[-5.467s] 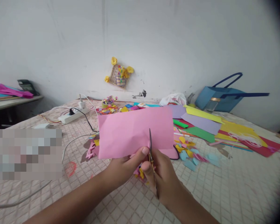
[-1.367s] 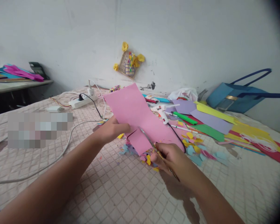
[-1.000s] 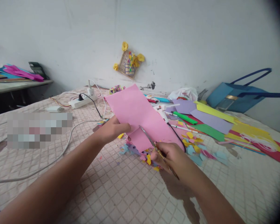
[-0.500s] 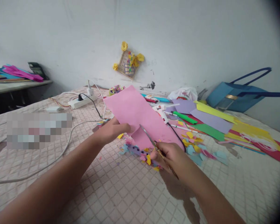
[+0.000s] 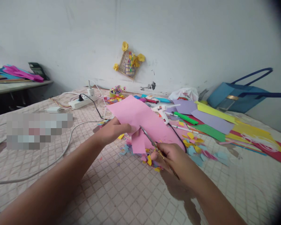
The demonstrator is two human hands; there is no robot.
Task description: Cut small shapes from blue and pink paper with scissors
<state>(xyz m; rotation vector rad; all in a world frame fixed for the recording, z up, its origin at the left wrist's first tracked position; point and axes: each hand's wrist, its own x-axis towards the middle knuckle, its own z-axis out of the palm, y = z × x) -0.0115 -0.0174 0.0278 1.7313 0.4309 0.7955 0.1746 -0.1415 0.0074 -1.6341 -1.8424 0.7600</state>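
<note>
My left hand (image 5: 115,130) pinches the lower left edge of a pink paper sheet (image 5: 137,111), thumb on top and fingers hidden beneath. In my right hand (image 5: 170,156) is a pair of scissors (image 5: 148,136) with gold-coloured handles; the blades lie over the sheet and look closed or nearly so. A small pink piece (image 5: 138,144) hangs below the blades; whether it is still joined to the sheet I cannot tell. Under the paper lie yellow, blue and pink paper scraps (image 5: 150,160).
A white glue gun (image 5: 162,114) with a black cord lies behind the sheet. Coloured paper sheets (image 5: 213,120) and a blue bag (image 5: 239,97) are on the right. A power strip (image 5: 83,101) and white cable (image 5: 71,134) are on the left. A small flower pot (image 5: 116,91) stands near the wall.
The pink sheet's far end has dropped and curved downward, uncovering scraps near the flower pot. The small pink piece has swung down below the blades. Both hands stay almost in place.
</note>
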